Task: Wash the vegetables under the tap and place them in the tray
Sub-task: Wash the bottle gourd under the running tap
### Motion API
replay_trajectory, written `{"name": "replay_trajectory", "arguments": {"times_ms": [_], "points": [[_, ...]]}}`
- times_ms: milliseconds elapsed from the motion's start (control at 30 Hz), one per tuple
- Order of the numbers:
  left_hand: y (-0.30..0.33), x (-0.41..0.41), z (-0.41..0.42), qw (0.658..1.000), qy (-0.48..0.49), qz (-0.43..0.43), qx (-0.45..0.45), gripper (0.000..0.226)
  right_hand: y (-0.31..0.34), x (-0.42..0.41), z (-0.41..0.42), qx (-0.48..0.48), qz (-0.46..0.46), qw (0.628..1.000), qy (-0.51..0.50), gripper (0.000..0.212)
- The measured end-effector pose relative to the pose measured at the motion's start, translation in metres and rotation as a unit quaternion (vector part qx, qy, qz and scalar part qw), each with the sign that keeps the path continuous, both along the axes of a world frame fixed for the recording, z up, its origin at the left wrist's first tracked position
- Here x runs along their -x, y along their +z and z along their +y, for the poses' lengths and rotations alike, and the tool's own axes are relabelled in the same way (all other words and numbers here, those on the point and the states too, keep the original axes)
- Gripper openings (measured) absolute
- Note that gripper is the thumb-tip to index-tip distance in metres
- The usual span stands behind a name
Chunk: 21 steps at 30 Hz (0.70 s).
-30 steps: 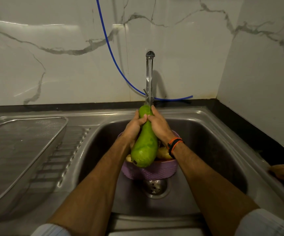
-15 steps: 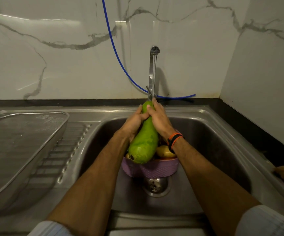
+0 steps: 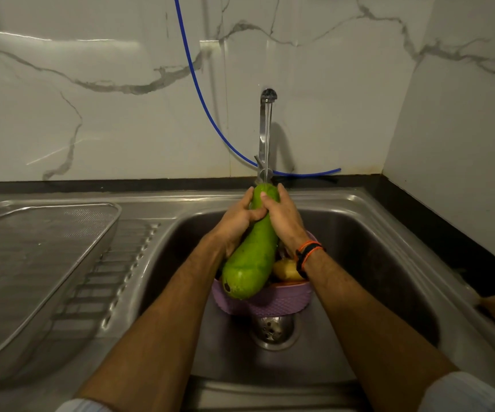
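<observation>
The long green bottle gourd (image 3: 250, 257) is held tilted, narrow end toward the steel tap (image 3: 265, 135), enclosed by left grip (image 3: 237, 221) and right grip (image 3: 285, 220).

My forearms are bare, my light sleeves (image 3: 466, 392) pushed up near the elbows, and an orange-and-black band (image 3: 308, 253) circles my right wrist.

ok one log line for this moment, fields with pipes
step: rinsing | left hand: grips gourd | right hand: grips gourd | tap: above gourd tip | tray: no vegetables
</observation>
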State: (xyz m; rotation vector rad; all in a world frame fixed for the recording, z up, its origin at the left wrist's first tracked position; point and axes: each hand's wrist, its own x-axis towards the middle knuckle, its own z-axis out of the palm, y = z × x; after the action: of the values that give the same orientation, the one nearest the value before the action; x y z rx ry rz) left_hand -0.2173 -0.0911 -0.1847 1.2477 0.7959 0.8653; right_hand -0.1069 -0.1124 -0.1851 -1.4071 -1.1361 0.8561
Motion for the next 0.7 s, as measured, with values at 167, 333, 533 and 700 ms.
{"name": "replay_trajectory", "arguments": {"times_ms": [167, 333, 533, 700], "points": [[-0.001, -0.003, 0.002, 0.997, -0.01, 0.066, -0.041, 0.081, -0.002, -0.009, -0.003, 0.066, 0.023, 0.994, -0.081, 0.053], [-0.004, -0.001, -0.001, 0.993, -0.039, 0.102, -0.045, 0.098, -0.005, -0.011, -0.006, 0.081, 0.074, 0.99, -0.084, 0.063], [0.0, 0.021, -0.002, 0.986, -0.072, 0.151, -0.019, 0.058, -0.011, -0.008, 0.004, 0.048, 0.205, 0.975, -0.065, 0.077], [0.012, 0.033, -0.002, 0.96, -0.065, 0.267, -0.047, 0.04, -0.006, -0.002, 0.001, 0.025, 0.278, 0.957, -0.085, 0.06]]}}
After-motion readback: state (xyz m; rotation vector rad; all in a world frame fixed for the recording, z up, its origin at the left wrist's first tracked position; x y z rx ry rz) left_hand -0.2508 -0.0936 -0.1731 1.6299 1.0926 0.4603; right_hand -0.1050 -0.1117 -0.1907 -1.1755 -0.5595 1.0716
